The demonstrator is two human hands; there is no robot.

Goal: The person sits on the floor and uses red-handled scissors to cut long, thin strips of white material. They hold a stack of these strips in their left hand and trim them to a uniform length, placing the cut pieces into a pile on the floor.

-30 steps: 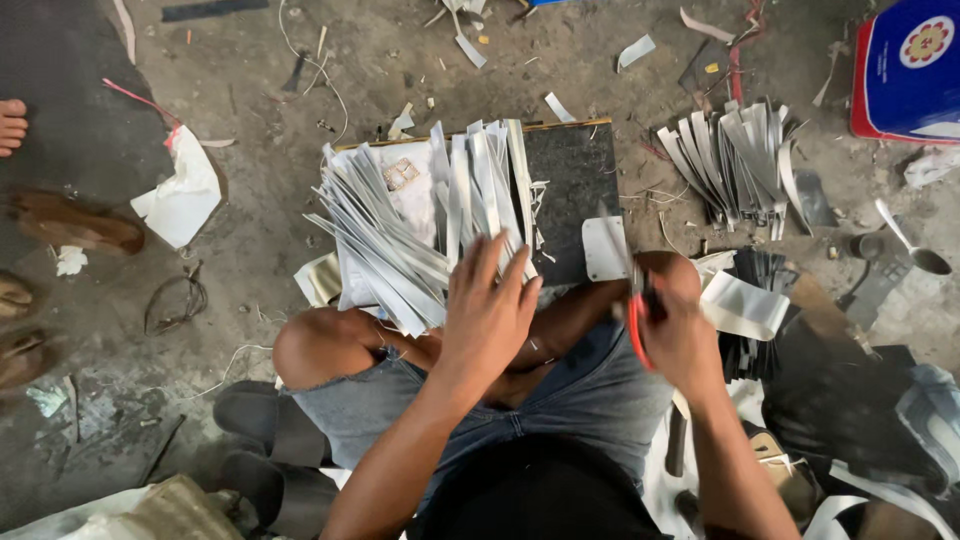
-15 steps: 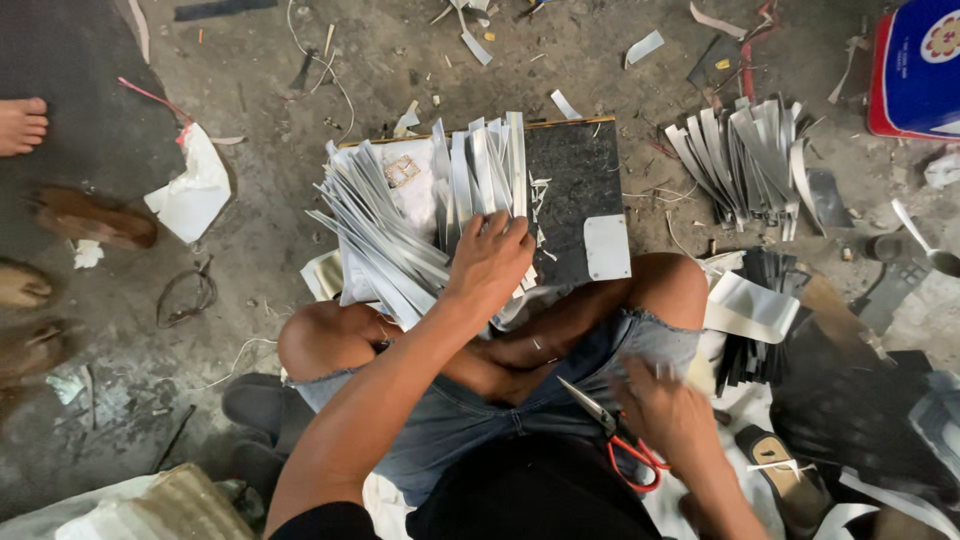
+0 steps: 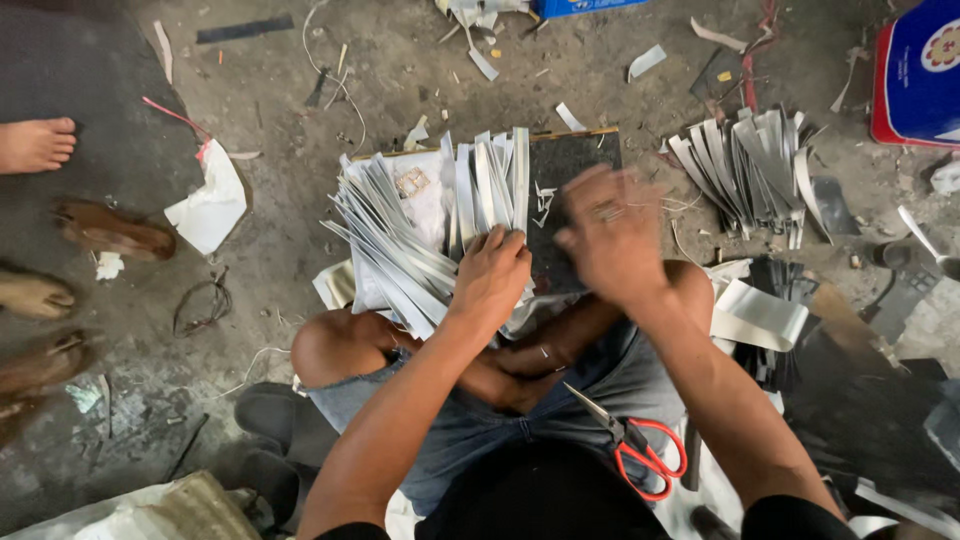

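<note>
A gritty concrete floor (image 3: pixel 300 120), strewn with offcuts, is seen from above, with a seated person's crossed legs at the bottom of the frame. A dark square board (image 3: pixel 580 170) is laid on the floor just ahead of the knees. Its left half is covered by a fanned heap of pale, silvery strips (image 3: pixel 400 240). A second, smaller stack of strips (image 3: pixel 750 170) is spread to the right, well apart from the board, near a blue and red box (image 3: pixel 915 75) at the frame's edge.

The left hand (image 3: pixel 492 275) is set on the near ends of the fanned heap, fingers curled over them, so that the strips are pinned and gripped where they converge. The right hand (image 3: pixel 612 235) is caught above the bare part of the board, blurred by motion, with its fingers spread; nothing can be made out in it.

The step in hand is judged to be the gathering and squaring of the heap rather than cutting, since the red-handled scissors (image 3: pixel 640 450) are left lying on the lap, untouched. For any further handling, a firm hold at the gathered ends would be called for, lest the fan slip apart.

A crumpled white sheet (image 3: pixel 210 200), a brown sandal (image 3: pixel 110 230) and another person's bare foot (image 3: pixel 35 143) are seen at the left.
</note>
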